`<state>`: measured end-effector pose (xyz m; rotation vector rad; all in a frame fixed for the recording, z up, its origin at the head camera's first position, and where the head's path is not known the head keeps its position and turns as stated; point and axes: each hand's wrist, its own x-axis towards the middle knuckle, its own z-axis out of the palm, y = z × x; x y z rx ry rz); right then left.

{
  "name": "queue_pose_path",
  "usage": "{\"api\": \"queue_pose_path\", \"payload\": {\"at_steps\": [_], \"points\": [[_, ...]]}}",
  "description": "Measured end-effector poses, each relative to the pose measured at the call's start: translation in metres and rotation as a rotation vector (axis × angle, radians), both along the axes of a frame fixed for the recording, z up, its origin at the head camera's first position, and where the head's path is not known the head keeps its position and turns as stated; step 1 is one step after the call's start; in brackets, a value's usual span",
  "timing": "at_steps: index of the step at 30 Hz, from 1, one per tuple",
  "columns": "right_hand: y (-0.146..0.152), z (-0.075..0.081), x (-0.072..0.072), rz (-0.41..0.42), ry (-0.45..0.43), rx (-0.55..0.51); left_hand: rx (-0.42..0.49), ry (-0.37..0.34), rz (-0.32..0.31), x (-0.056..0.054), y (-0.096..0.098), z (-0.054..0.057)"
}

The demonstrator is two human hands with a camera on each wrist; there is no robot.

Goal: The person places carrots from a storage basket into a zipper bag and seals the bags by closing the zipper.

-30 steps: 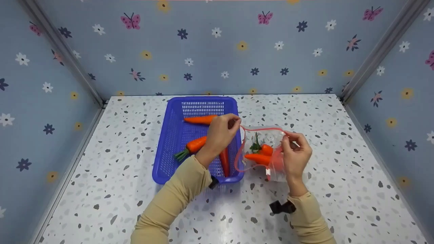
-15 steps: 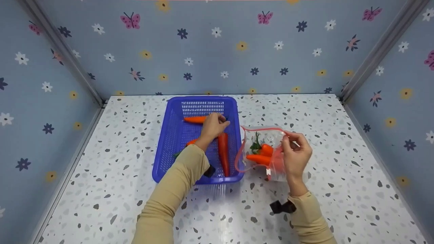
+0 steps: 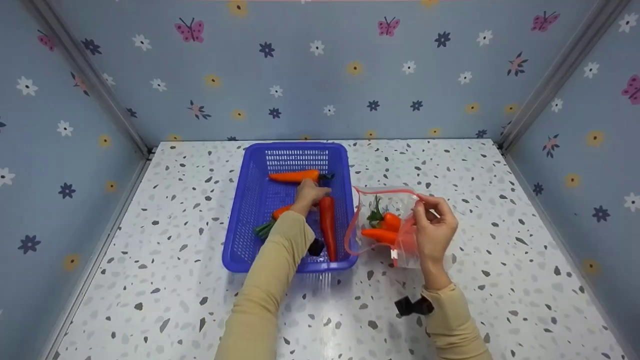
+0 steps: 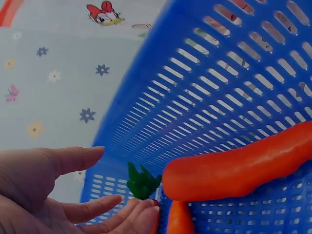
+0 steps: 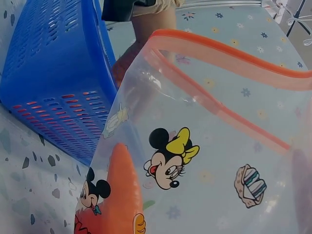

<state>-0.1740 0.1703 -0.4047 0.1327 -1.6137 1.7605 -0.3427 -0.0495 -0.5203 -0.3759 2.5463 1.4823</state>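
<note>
From the head we look forward and down on the tabletop (image 3: 150,280); both close wrist views share the basket (image 5: 53,87).

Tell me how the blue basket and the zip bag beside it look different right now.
The blue basket is opaque and slotted, while the zip bag is clear, with cartoon prints. In the head view, the basket looks larger than the bag. The basket has the left hand over it; the bag's edge is pinched by the right hand. Both are open and contain orange carrots.
</note>
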Motion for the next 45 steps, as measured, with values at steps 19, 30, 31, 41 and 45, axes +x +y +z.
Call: {"api": "queue_pose_path", "payload": {"at_steps": [19, 30, 31, 41, 45], "points": [[-0.002, -0.003, 0.003, -0.005, -0.030, -0.045, 0.304, -0.338, 0.046, -0.038, -0.009, -0.105], [-0.002, -0.005, 0.002, 0.006, -0.018, -0.062, 0.360, -0.415, 0.048, 0.072, 0.009, 0.059], [-0.002, -0.005, 0.001, 0.006, -0.012, -0.063, 0.380, -0.417, 0.051, 0.069, 0.008, 0.050], [-0.001, -0.004, 0.001, -0.003, -0.011, -0.052, 0.378, -0.410, 0.046, 0.071, 0.010, 0.047], [-0.001, -0.004, 0.001, -0.005, -0.016, -0.051, 0.309, -0.396, 0.011, 0.063, 0.011, 0.038]]}}
